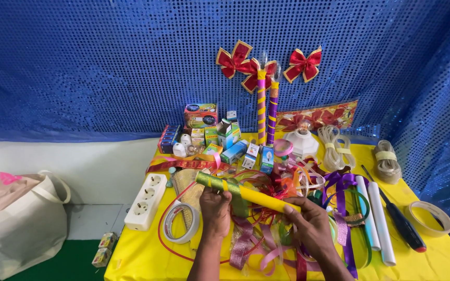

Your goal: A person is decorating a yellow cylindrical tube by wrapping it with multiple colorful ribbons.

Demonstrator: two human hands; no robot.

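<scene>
- Yellow tube with green ribbon wound round its left end lies across both your hands, slanting down from upper left to lower right, above the middle of the yellow table.
- Your left hand is closed round the tube near its green-wrapped end, fingers curled over the top.
- Your right hand grips the bare yellow end, with the thumb laid along it.
- Under your hands sits a tangle of loose ribbons in pink, red, purple and green.
- Just left of your left hand lies a roll of clear tape, and beyond it a white power strip at the table's edge.
- To your right lie two white tubes side by side, a black-handled screwdriver next to them, and another tape roll near the corner.
- Small boxes and two wrapped sticks topped with red bows stand at the back, against the blue sequinned cloth.
</scene>
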